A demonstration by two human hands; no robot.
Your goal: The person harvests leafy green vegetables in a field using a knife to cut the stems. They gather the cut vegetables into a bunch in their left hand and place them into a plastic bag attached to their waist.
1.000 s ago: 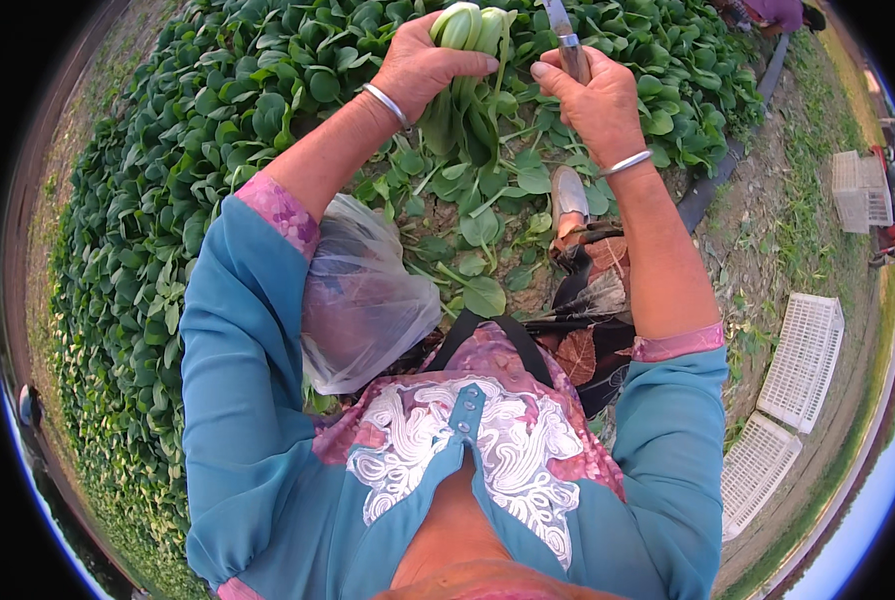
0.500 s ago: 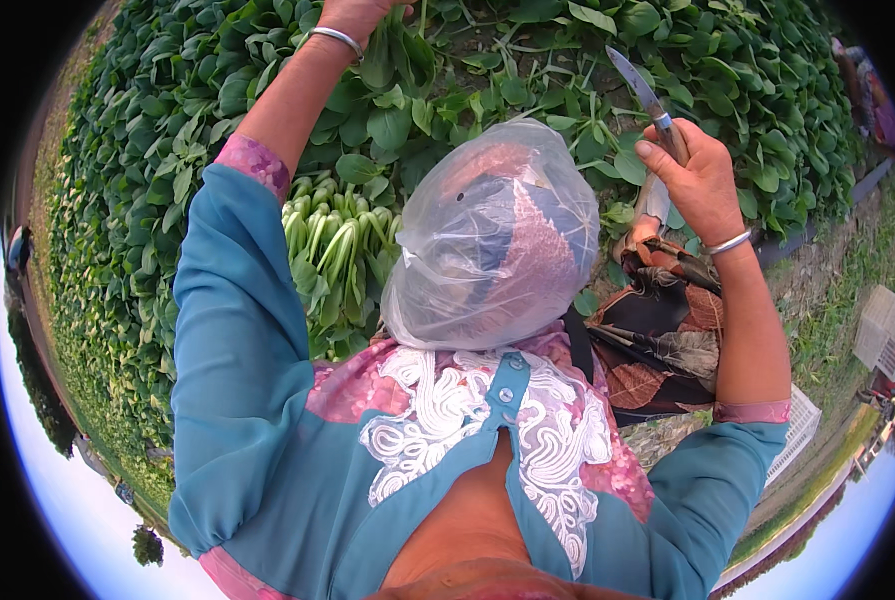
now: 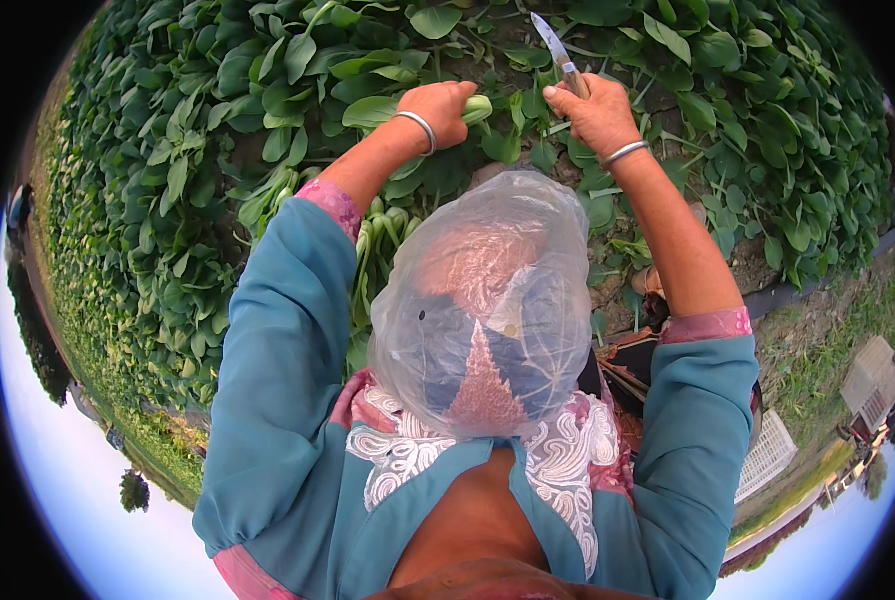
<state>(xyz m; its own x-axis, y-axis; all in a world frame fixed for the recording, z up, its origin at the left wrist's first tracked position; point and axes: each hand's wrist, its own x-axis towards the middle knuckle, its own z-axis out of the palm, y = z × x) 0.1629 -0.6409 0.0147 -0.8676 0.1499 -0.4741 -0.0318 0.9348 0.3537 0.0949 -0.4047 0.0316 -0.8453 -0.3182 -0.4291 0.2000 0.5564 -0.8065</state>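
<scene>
My left hand (image 3: 437, 112) is closed around a bok choy, whose pale green stem base (image 3: 477, 110) sticks out toward the right. Its leaves trail to the left, partly behind the hand. In my right hand (image 3: 599, 115) is a knife (image 3: 551, 42), gripped by its wooden handle with the short curved blade pointing up and away. The knife is a little apart from the stem base. Below my left forearm, bunched bok choy (image 3: 382, 232) lies with pale stems showing, partly covered by my sleeve. Clear plastic (image 3: 482, 300) over patterned cloth bulges between my arms.
Dense leafy greens (image 3: 167, 200) grow on the left and far side, and more (image 3: 787, 150) on the right. Cut leaves and stalks litter the soil between. Pale plastic crates (image 3: 767, 455) stand at the lower right, past a dark strip (image 3: 782, 292) along the bed.
My left hand has come back and to the right, now with a bok choy's stem base showing. My right hand has moved left and farther away, bringing the knife close to it.
</scene>
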